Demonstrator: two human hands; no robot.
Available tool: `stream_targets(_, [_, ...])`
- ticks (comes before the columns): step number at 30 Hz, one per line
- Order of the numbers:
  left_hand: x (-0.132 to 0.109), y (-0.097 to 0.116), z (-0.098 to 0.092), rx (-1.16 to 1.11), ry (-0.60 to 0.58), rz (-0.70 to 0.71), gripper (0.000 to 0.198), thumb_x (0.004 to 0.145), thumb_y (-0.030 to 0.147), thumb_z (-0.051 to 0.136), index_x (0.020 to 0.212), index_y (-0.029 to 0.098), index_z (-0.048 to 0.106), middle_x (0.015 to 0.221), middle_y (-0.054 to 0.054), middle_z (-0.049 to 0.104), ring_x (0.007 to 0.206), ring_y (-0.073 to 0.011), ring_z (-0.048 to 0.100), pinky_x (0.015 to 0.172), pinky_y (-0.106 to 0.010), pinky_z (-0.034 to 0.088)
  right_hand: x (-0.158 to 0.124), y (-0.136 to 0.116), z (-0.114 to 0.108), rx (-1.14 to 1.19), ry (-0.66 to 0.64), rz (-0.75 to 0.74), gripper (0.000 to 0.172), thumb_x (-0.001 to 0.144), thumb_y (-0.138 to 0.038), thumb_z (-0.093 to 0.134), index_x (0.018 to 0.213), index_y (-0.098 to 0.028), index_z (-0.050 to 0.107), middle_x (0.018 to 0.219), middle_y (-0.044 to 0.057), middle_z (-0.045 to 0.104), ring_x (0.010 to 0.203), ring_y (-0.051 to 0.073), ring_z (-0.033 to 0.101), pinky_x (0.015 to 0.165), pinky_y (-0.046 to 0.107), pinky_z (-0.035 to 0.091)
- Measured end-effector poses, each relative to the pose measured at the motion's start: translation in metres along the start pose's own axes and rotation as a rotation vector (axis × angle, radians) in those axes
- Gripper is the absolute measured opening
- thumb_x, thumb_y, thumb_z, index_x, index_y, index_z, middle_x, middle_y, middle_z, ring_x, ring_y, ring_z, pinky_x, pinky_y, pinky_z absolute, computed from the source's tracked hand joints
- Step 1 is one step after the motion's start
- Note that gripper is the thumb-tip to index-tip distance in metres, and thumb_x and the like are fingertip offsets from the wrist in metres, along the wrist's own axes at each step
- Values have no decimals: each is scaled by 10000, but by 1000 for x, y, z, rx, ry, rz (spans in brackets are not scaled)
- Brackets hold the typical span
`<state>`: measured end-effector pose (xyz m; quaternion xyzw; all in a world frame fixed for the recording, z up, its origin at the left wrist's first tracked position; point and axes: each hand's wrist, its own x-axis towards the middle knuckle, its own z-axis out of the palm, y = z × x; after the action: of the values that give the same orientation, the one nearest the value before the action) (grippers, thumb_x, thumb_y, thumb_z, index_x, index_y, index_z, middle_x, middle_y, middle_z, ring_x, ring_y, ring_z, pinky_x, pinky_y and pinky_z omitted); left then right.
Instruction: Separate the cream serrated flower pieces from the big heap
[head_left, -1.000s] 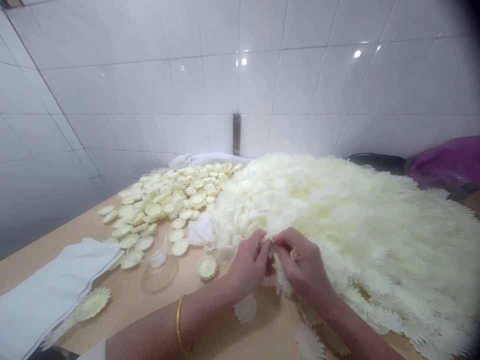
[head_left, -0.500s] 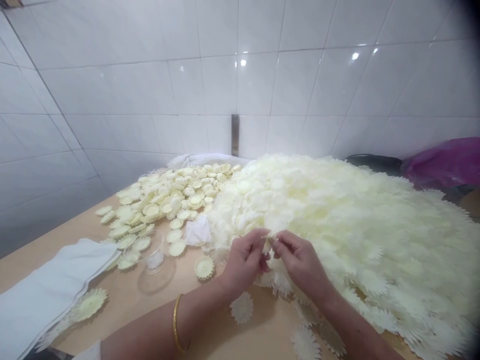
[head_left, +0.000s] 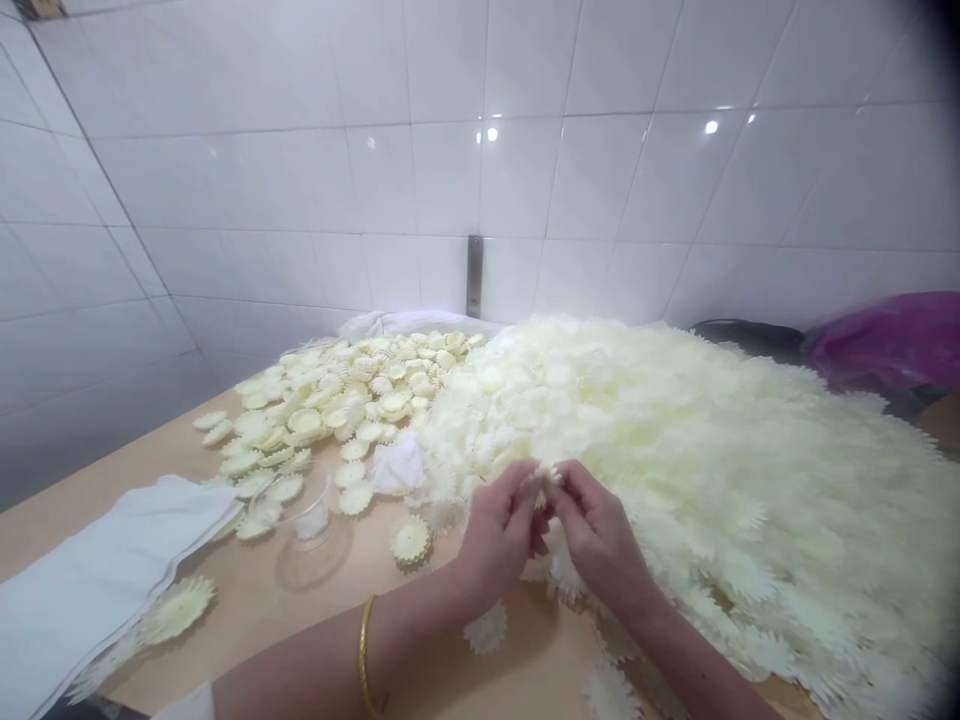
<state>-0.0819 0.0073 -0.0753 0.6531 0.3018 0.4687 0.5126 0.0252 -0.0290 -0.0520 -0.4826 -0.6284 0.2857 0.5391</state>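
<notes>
Between the fingertips of both hands is a small, pale cream fabric flower piece point(head_left: 546, 482) with notched edges, partly covered by the fingers. My left hand point(head_left: 501, 532), with a gold bangle on its wrist, pinches it from the left. My right hand point(head_left: 600, 532) pinches it from the right, thumb and forefinger pressed together. Just beyond the hands rises a large heap of thin, pale-yellow flower-shaped petal layers point(head_left: 675, 450). A round scalloped flower disc point(head_left: 410, 541) lies left of my left hand, and a single petal layer point(head_left: 486, 628) lies under the left forearm.
Thicker flower discs point(head_left: 322, 410) are piled at the back left. A clear dish point(head_left: 313, 555) with something white in it stands near a folded white cloth point(head_left: 97, 580). A white scrap point(head_left: 398, 463) lies by the heap. A purple bag point(head_left: 892, 340) sits back right, before the tiled wall.
The fingers have pressed in closer around the flower piece, and its shape looks more bunched. The whole view has tilted slightly; both hands stay in nearly the same place.
</notes>
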Motion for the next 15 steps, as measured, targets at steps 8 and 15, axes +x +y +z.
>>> stream_targets(8, [1,7,3,-165,-3,-107,389,828,429,406,1150,213,434,615,28,499,484,-91,509,481,-228,447,-1,18,-5,-707,285,-393,162,815,-129,372,735,-167,507,624,26,515,575,145,463,531,242,361])
stream_targets(15, [8,19,-4,-521,-21,-350,356,749,452,534,898,128,527,759,-57,577,636,-123,570,587,-251,479,2,21,-8,-1023,221,-638,215,772,-71,413,883,-138,585,745,83,548,726,206,453,666,348,345])
